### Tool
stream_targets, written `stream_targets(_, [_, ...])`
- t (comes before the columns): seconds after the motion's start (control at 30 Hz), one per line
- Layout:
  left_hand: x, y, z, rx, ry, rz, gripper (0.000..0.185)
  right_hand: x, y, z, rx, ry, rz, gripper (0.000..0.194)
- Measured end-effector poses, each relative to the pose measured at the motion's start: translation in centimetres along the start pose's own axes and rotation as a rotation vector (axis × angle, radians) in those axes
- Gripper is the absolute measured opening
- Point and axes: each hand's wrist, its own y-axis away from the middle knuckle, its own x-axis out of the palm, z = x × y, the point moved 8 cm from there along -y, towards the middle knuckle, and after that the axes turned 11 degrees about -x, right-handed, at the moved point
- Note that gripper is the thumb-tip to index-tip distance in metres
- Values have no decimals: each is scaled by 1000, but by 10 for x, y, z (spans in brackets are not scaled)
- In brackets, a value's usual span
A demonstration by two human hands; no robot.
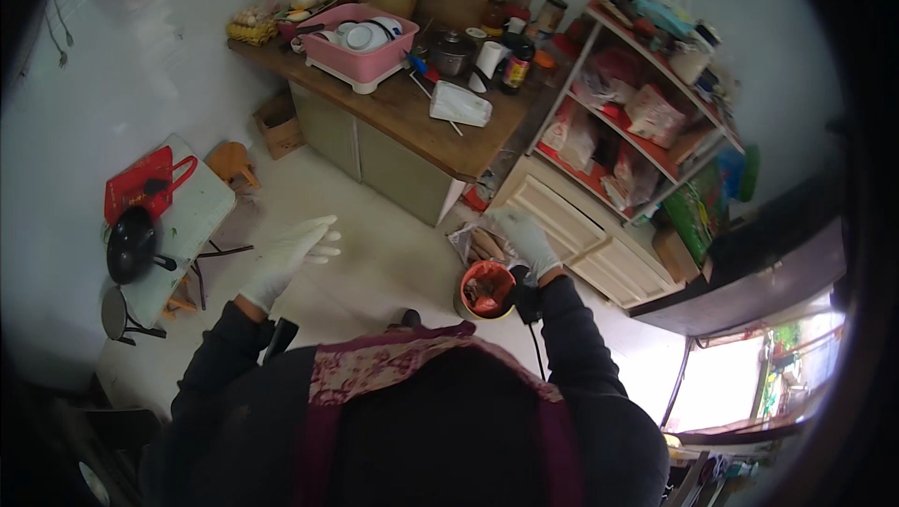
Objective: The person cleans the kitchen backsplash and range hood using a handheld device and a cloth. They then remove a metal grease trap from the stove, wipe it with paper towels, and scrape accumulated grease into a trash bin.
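My left hand (pixel 291 261), in a white glove, is held out over the pale floor with its fingers apart and nothing in it. On the other side my right hand (pixel 528 240), also gloved, reaches forward with fingers extended; they are blurred against the cream cabinet, and no held object shows. Just beside and below it in the picture, a clear plastic bag of long brown root vegetables (pixel 484 246) stands on the floor. Nearer to me is a bin (pixel 487 289) with a red liner and some waste inside. A dark strap or device sits at each wrist.
Ahead is a wooden counter (pixel 393 110) bearing a pink dish basin (pixel 358 50), a steel pot (pixel 451 50) and a white packet (pixel 460 104). Shelves (pixel 632 131) with bags and jars stand right. At left, a folding table (pixel 200 191) holds a black wok (pixel 131 246) and red bag (pixel 140 184).
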Motion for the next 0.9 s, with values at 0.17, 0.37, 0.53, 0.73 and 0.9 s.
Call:
stream_targets(0.17, [-10, -106, -56, -35, 3, 30, 46, -33, -159, 1, -130, -54, -62, 28])
stream_targets(0.37, [-42, -222, -96, -79, 16, 75, 46, -83, -327, -10, -52, 20, -308, 30])
stream_targets(0.53, [-66, -331, -135, -27, -37, 202, 53, -95, -403, -45, 112, -61, -355, 45])
stream_targets(0.73, [-63, -430, -186, 6, -133, 417, 54, -97, -464, -81, 229, 117, -475, 66])
stream_targets(0.9, [-43, -486, -192, 11, -238, 490, 55, -86, -456, -60, 147, -65, -390, 28])
